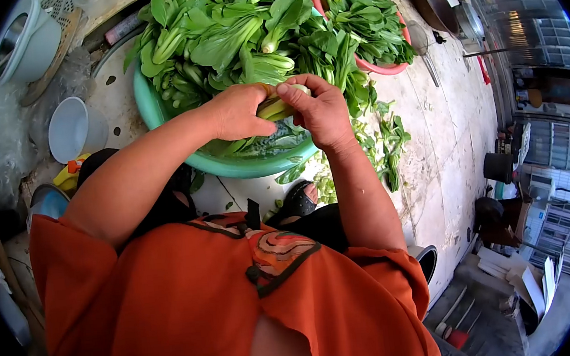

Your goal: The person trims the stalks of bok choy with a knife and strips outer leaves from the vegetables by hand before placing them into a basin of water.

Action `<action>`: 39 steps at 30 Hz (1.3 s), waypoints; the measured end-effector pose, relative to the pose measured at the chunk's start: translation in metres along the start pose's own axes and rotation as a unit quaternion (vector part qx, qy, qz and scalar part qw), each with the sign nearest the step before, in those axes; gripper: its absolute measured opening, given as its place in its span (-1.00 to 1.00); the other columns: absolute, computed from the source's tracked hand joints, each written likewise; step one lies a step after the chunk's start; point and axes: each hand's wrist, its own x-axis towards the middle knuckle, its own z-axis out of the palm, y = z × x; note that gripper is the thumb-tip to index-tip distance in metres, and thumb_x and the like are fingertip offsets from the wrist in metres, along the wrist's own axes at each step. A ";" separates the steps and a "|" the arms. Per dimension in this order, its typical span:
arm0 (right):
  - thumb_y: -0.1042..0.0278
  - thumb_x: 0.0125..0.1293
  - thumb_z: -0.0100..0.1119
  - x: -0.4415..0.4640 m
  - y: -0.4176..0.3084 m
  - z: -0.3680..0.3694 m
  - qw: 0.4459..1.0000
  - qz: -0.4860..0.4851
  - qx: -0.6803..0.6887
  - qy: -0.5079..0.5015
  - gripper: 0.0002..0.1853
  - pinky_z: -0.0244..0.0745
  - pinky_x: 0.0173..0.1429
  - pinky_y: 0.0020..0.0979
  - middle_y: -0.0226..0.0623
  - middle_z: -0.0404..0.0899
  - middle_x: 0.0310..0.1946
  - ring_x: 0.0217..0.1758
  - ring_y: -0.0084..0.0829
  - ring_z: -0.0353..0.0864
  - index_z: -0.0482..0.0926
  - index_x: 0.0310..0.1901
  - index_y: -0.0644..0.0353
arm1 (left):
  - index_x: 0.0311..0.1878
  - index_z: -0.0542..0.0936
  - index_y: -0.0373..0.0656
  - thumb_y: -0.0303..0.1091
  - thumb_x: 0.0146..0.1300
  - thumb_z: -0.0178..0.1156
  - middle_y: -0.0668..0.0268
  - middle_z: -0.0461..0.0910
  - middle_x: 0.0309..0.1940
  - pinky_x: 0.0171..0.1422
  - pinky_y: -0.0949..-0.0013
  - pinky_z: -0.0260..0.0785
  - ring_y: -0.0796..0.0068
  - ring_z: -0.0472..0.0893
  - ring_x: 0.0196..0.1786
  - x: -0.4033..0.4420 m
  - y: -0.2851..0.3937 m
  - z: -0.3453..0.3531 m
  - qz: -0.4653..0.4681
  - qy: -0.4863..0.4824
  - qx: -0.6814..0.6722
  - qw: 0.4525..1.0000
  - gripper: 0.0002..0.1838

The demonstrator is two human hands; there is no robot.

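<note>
Both my hands meet over the near side of a large green basin (256, 167), which is heaped with leafy bok choy (216, 30) and holds water at its near edge. My left hand (244, 112) is closed around one head of bok choy (277, 110), whose pale stalk shows between the hands. With thumb and fingers, my right hand (319, 109) pinches the base end of the same head. The fingers partly cover it, and its leaves are hard to make out.
A pink basin (391, 67) of greens stands beyond the green one. Loose trimmed leaves (388, 144) lie on the floor at the right. On the left are a white bucket (76, 129) and clear plastic sheeting (0, 143). A dark pan (434, 4) rests at the upper right.
</note>
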 end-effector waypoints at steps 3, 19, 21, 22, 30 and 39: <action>0.13 0.24 0.35 -0.002 -0.003 -0.003 0.998 0.034 0.055 0.000 -0.68 0.27 -0.55 -0.60 -0.45 0.52 -0.54 -0.63 -0.65 0.37 0.60 -0.20 0.25 | -0.05 0.52 -0.31 -0.11 0.04 0.30 0.02 0.63 -0.29 -0.03 0.25 0.45 0.16 0.64 -0.20 0.002 0.002 -0.001 -0.031 -0.023 -0.078 0.996 -0.49; 0.18 0.26 0.33 0.014 0.002 -0.002 0.999 -0.028 0.024 -0.015 -0.55 0.39 -0.42 -0.59 -0.35 0.60 -0.36 -0.49 -0.62 0.52 0.51 0.06 0.29 | -0.28 0.52 -0.16 -0.20 0.23 0.25 0.40 0.49 -0.45 -0.22 0.47 0.34 0.58 0.46 -0.37 0.006 -0.006 -0.002 -0.082 -0.089 -0.433 0.893 -0.77; 0.19 0.28 0.30 0.014 0.001 -0.001 0.999 -0.032 0.030 0.009 -0.49 0.39 -0.42 -0.59 -0.31 0.60 -0.27 -0.47 -0.60 0.54 0.43 0.15 0.29 | -0.28 0.54 -0.15 -0.19 0.21 0.26 0.39 0.52 -0.44 -0.20 0.46 0.32 0.58 0.46 -0.34 0.005 -0.001 -0.008 -0.078 -0.056 -0.445 0.890 -0.78; 0.19 0.28 0.30 0.014 0.002 -0.002 0.999 -0.031 0.030 0.008 -0.49 0.39 -0.42 -0.59 -0.31 0.60 -0.27 -0.47 -0.60 0.54 0.43 0.15 0.29 | -0.23 0.55 -0.16 -0.18 0.22 0.26 0.38 0.54 -0.42 -0.12 0.45 0.34 0.56 0.48 -0.30 0.003 0.002 -0.010 -0.100 -0.013 -0.447 0.889 -0.76; 0.19 0.20 0.23 0.031 0.083 0.004 0.942 0.005 -0.305 -0.136 -0.71 0.55 -0.11 -0.34 -0.18 0.68 -0.28 -0.30 -0.28 0.66 0.64 -0.11 0.16 | 0.01 0.51 -0.25 -0.18 0.22 0.29 0.34 0.58 -0.26 0.02 0.43 0.39 0.56 0.53 -0.19 0.013 -0.024 -0.033 -0.107 0.219 -0.210 0.947 -0.60; 0.19 0.15 0.13 0.033 0.191 0.027 0.763 -0.039 -0.605 -0.226 -0.76 0.51 0.02 -0.12 -0.10 0.67 -0.29 -0.15 -0.03 0.63 0.69 -0.20 0.02 | 0.12 0.48 -0.34 -0.12 -0.02 0.46 0.07 0.62 -0.11 0.13 0.32 0.42 0.25 0.62 -0.04 0.002 -0.023 -0.039 -0.070 0.265 -0.071 0.959 -0.31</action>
